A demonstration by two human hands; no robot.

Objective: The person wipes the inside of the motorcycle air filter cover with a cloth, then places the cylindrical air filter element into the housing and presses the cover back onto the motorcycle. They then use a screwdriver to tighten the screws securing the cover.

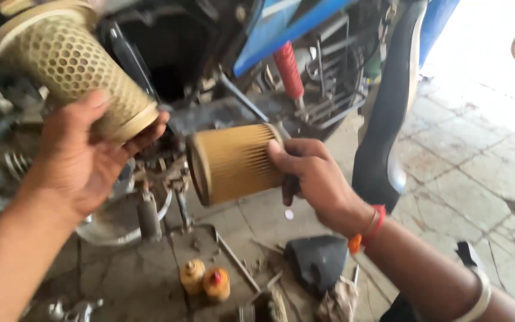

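My left hand (84,158) grips a cream cylinder with a perforated honeycomb mesh wall (70,65), held tilted at the upper left. My right hand (314,176) holds a yellow pleated paper filter cylinder (233,161) by its right end, its open end pointing left. A gap separates the two cylinders. Both are held in front of a motorcycle's open dark side compartment (168,53). A red thread band circles my right wrist.
A blue motorcycle body (281,27) with a red shock spring (288,68) and black rear tyre (388,113) stands behind. On the stone floor lie two small yellow bottles (205,280), a black cover (317,259), a rag (338,301) and loose tools.
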